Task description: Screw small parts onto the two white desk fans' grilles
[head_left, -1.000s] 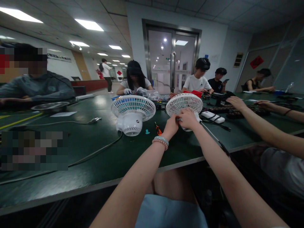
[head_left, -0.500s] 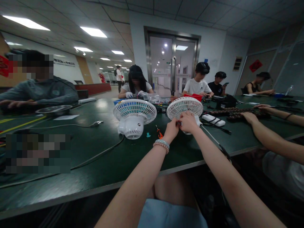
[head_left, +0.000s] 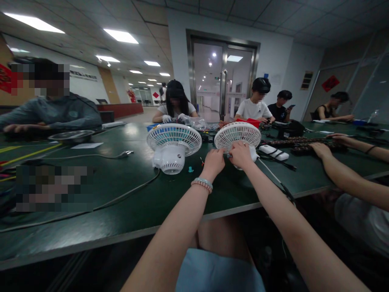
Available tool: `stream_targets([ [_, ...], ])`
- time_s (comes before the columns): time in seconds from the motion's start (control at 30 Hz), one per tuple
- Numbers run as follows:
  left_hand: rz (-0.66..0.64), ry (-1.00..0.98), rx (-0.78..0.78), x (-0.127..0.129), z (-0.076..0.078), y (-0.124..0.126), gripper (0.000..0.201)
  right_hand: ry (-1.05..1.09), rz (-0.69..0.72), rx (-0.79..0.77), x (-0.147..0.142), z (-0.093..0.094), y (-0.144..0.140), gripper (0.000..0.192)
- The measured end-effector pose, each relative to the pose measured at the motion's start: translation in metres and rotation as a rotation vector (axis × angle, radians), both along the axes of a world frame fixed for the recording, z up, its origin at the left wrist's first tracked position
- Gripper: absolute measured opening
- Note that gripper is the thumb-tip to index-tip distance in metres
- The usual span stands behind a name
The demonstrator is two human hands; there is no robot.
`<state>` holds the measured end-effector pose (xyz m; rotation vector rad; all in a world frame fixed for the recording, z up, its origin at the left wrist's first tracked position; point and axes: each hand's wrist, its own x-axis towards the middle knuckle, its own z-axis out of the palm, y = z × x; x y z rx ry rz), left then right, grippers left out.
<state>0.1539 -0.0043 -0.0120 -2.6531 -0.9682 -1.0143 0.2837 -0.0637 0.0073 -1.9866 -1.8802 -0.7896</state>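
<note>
On the green tabletop, a white fan (head_left: 237, 134) lies with its round grille facing away and its motor housing toward me. My right hand (head_left: 241, 155) is closed over the near side of this housing, hiding much of it. Just left of it, my left hand (head_left: 214, 163) has its fingers curled together; whatever they hold is hidden. The two hands are slightly apart. A second white fan (head_left: 174, 147) rests to the left, untouched. Between it and my left hand are a small teal piece (head_left: 190, 169) and a screwdriver (head_left: 202, 162), mostly covered by that hand.
A white power strip (head_left: 274, 153) lies right of the fans, near a co-worker's hands (head_left: 321, 151) on dark strips. Cables (head_left: 133, 188) run across the left of the table (head_left: 121, 219). A red bin (head_left: 251, 121) and several people are across the table.
My left hand has drawn a little left, away from the right one, and now covers more of the screwdriver. My right hand stays at the fan. The view has shifted slightly.
</note>
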Motion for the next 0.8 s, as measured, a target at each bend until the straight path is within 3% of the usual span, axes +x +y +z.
stream_targets([
  [0.07, 0.082, 0.061, 0.059, -0.014, 0.007, 0.004, 0.028, -0.001, -0.002, 0.014, 0.0, -0.001, 0.0, 0.023],
  [0.2, 0.205, 0.1, 0.009, -0.034, 0.011, 0.018, 0.028, -0.007, 0.001, 0.008, 0.001, -0.001, 0.001, 0.023],
  [0.4, 0.093, 0.242, -0.13, -0.026, 0.005, 0.017, 0.032, -0.015, 0.007, -0.019, 0.003, 0.0, 0.0, 0.024],
  [0.57, 0.112, 0.411, -0.102, -0.011, -0.001, 0.007, 0.024, -0.012, 0.023, -0.035, 0.006, 0.001, -0.002, 0.023],
  [0.8, 0.079, 0.455, -0.084, -0.003, -0.004, 0.004, 0.021, 0.008, 0.029, -0.028, 0.009, 0.001, -0.001, 0.023],
])
